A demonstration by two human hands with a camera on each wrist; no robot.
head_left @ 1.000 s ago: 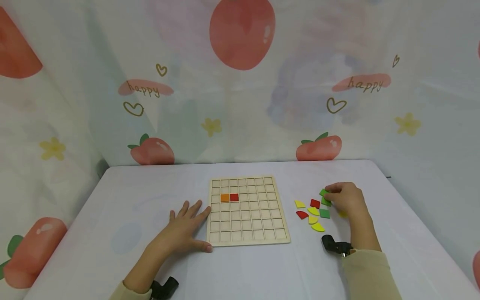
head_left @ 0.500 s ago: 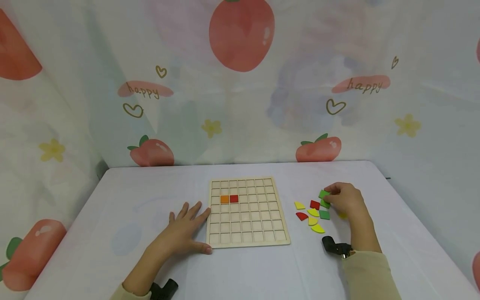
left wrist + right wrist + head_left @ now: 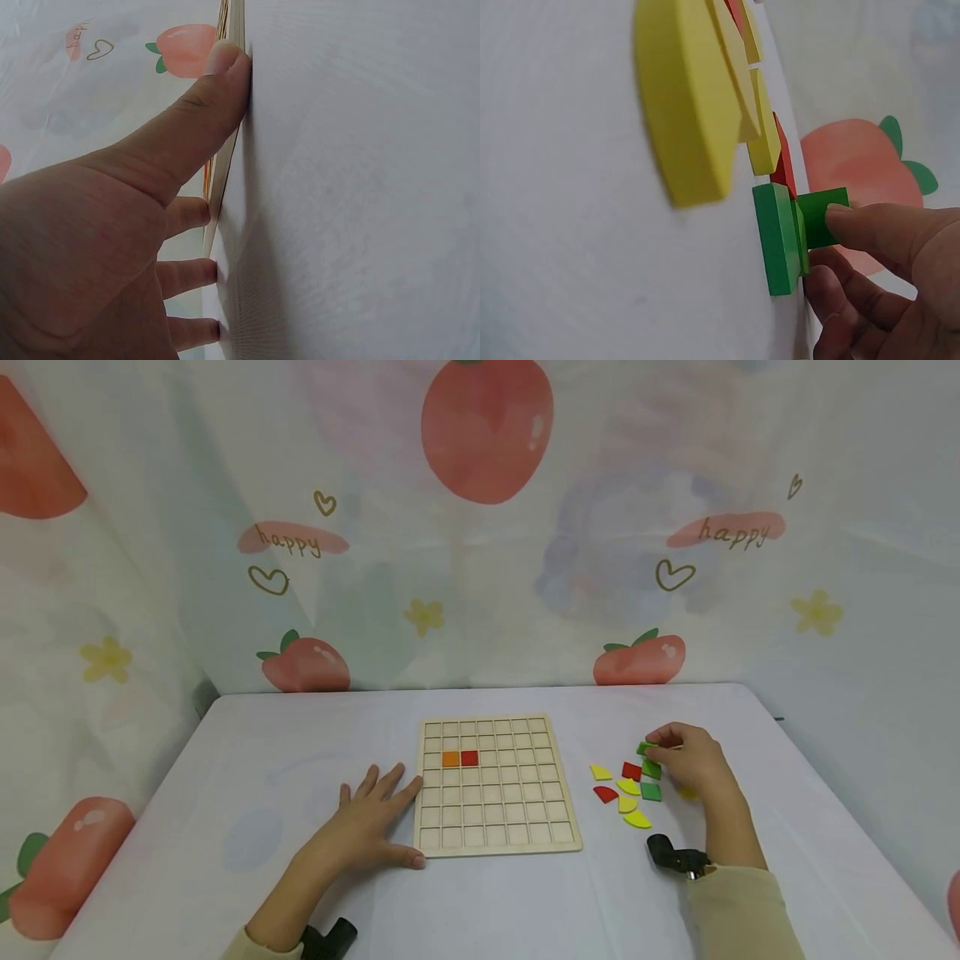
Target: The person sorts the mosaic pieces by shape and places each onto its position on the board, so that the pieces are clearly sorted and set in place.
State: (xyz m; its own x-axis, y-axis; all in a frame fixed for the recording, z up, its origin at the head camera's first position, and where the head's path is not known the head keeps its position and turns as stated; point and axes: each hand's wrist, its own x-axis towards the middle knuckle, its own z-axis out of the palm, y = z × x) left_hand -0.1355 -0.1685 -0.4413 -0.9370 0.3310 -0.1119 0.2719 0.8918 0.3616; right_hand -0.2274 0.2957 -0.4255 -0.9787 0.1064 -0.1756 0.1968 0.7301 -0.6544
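My left hand (image 3: 366, 831) rests with spread fingers along the left edge of the wooden grid board (image 3: 495, 848); its thumb touches the near left corner. An orange square tile (image 3: 450, 759) and a red square tile (image 3: 469, 758) sit side by side in the board's cells. At the right, my right hand (image 3: 692, 758) pinches a green square tile (image 3: 822, 214) between thumb and fingers, and the tile stands tilted up off the table. Just nearer lie two more green tiles (image 3: 651, 792), with a red square tile (image 3: 632, 771) beside them.
Several yellow quarter-round pieces (image 3: 637, 819) and a red one (image 3: 605, 794) lie loose between the board and my right hand. Another yellow piece (image 3: 688, 793) is partly hidden by the right wrist. A printed cloth backdrop (image 3: 480, 610) rises behind the white table (image 3: 300, 727).
The green tile under my right fingers has gone from lying nearly flat to tilted up, with the fingertips slightly shifted. My left hand has stayed at the board's edge.
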